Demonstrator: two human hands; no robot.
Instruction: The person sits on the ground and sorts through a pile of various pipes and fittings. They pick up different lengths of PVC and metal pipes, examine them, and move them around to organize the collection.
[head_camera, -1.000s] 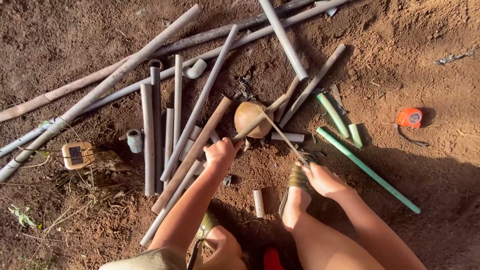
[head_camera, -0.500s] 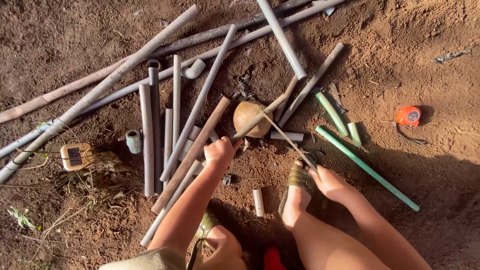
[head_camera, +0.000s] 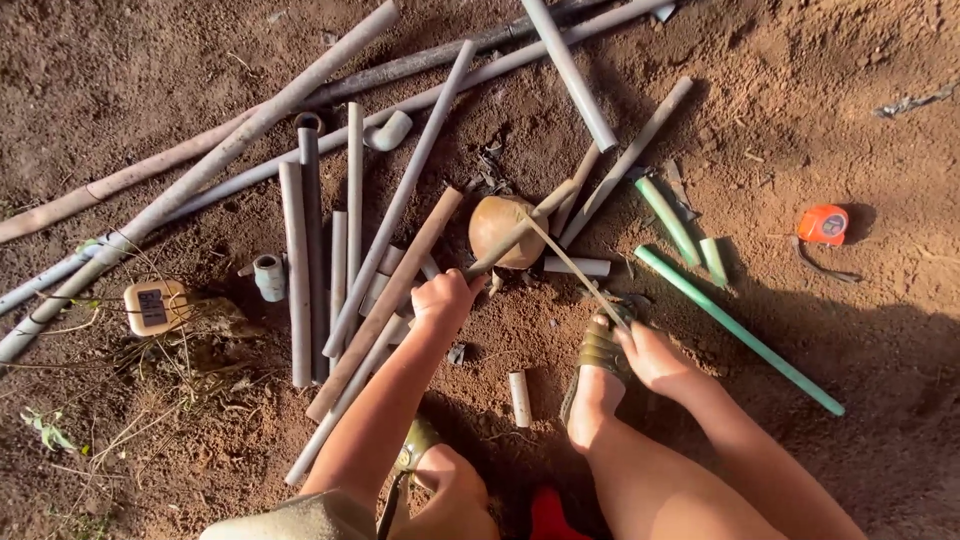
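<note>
My left hand (head_camera: 445, 297) is closed around the near end of a short brown pipe (head_camera: 530, 225). The pipe slants up to the right across a round brown lump (head_camera: 495, 225) on the dirt. My right hand (head_camera: 652, 355) holds the near end of a thin pale strip (head_camera: 572, 265), which runs up-left and meets the pipe above the lump. My sandalled foot (head_camera: 597, 360) is planted just left of the right hand. A short white pipe piece (head_camera: 577, 267) lies under the strip.
Many long grey and brown pipes (head_camera: 300, 270) lie scattered to the left and across the top. Green pipes (head_camera: 735, 328) lie to the right, with an orange tape measure (head_camera: 824, 224) beyond. A small tan box (head_camera: 155, 306) and a grey fitting (head_camera: 269, 276) sit at the left.
Both hands keep their grips. The right hand and the strip have shifted only slightly along the pipe; the left hand stays put.
</note>
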